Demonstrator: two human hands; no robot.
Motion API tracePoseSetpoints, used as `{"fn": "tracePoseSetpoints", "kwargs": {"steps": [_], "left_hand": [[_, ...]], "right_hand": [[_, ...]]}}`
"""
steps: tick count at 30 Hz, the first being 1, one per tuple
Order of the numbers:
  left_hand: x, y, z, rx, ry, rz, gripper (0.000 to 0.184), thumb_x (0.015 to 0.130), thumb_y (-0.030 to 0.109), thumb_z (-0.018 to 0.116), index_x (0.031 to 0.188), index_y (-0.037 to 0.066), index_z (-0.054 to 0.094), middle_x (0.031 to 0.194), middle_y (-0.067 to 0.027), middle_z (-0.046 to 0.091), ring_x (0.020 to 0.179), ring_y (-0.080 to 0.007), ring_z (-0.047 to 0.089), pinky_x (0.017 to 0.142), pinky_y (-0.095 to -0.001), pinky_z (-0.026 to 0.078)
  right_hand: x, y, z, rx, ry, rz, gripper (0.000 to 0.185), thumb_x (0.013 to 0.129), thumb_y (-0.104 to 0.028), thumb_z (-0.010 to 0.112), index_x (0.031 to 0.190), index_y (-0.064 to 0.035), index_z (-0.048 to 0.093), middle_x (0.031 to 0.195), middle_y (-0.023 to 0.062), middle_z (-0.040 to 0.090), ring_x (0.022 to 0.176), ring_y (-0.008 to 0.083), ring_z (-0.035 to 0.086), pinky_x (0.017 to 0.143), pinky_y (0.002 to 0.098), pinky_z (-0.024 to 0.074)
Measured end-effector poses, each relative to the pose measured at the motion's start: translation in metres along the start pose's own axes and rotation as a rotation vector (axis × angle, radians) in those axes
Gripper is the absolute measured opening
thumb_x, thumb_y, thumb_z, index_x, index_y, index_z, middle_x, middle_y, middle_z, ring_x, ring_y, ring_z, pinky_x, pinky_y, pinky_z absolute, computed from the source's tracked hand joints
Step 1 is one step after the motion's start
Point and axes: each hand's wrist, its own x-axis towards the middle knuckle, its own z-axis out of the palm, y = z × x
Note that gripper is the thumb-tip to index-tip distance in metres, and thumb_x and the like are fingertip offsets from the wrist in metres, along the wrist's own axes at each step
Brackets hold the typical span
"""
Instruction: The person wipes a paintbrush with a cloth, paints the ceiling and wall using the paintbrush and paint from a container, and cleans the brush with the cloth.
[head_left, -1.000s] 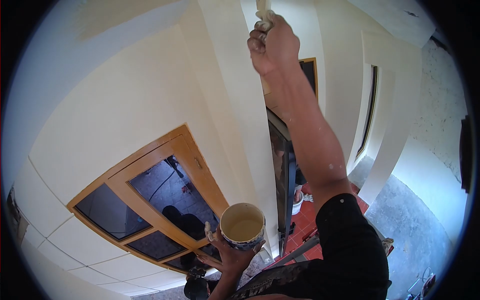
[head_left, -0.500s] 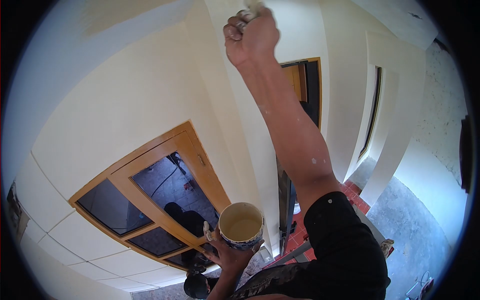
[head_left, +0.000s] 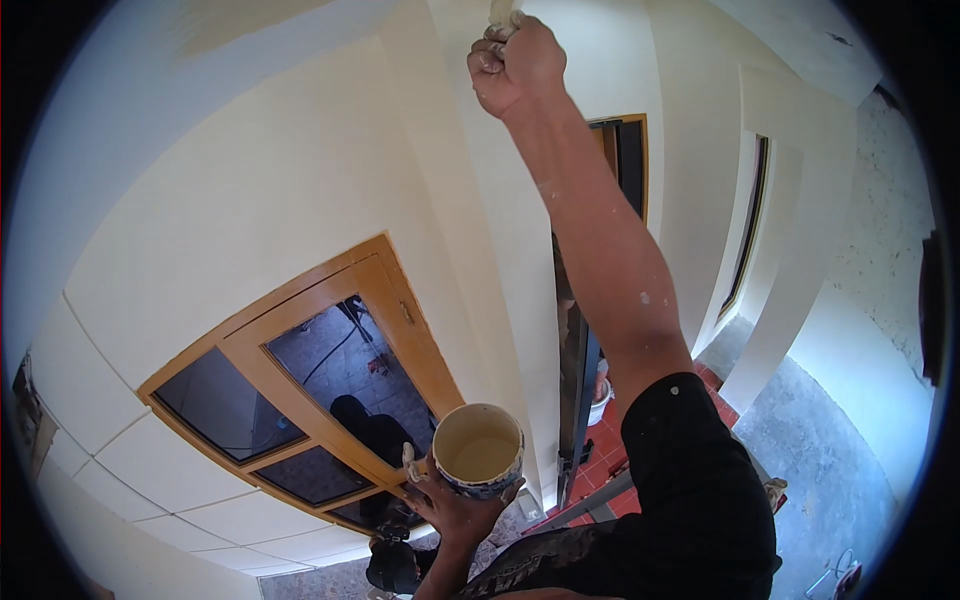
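Note:
Low in the head view, my left hand (head_left: 458, 508) holds a round tub (head_left: 478, 452) from below and the side, its mouth facing up, with cream-coloured paint visible inside. My right hand (head_left: 518, 62) is raised to the top of the view, its paint-spotted fingers closed round a pale object (head_left: 503, 14), perhaps a brush handle; its far end is cut off by the frame edge. Behind this hand stands the cream wall corner (head_left: 470, 180).
A wood-framed window (head_left: 330, 390) is set in the wall at left. At right are a dark door frame (head_left: 632, 165), red floor tiles (head_left: 603, 440), a white bucket (head_left: 600, 402) and grey concrete floor (head_left: 800, 430). Below left, a person's dark head (head_left: 393, 568) shows.
My right hand moved left from its earliest position, then slightly back right and down, still closed. My left hand and the tub have barely moved. The view has shifted a little.

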Motion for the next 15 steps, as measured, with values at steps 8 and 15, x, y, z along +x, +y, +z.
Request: {"fn": "tracePoseSetpoints", "kwargs": {"steps": [8, 15], "left_hand": [[0.000, 0.003, 0.000, 0.029, -0.032, -0.022, 0.134, 0.061, 0.054, 0.094, 0.151, -0.001, 0.011, 0.145, -0.0220, 0.029, 0.141, -0.0332, 0.031, 0.117, -0.0586, 0.013], [0.005, 0.029, -0.002, -0.129, -0.055, 0.058, 0.128, 0.062, 0.033, 0.098, 0.147, 0.000, 0.009, 0.143, -0.0230, 0.031, 0.134, -0.0327, 0.044, 0.113, -0.0449, 0.036]], "right_hand": [[-0.037, -0.023, 0.007, -0.005, -0.065, -0.131, 0.025, 0.109, -0.018, 0.035, 0.084, -0.0136, 0.041, 0.065, -0.0044, 0.037, 0.050, 0.0073, 0.031, 0.043, 0.0231, 0.0287], [-0.021, 0.001, -0.010, 0.038, -0.086, -0.003, 0.021, 0.104, -0.019, 0.039, 0.092, -0.0046, 0.046, 0.070, -0.0008, 0.039, 0.055, 0.0098, 0.031, 0.045, 0.0234, 0.0265]]}}
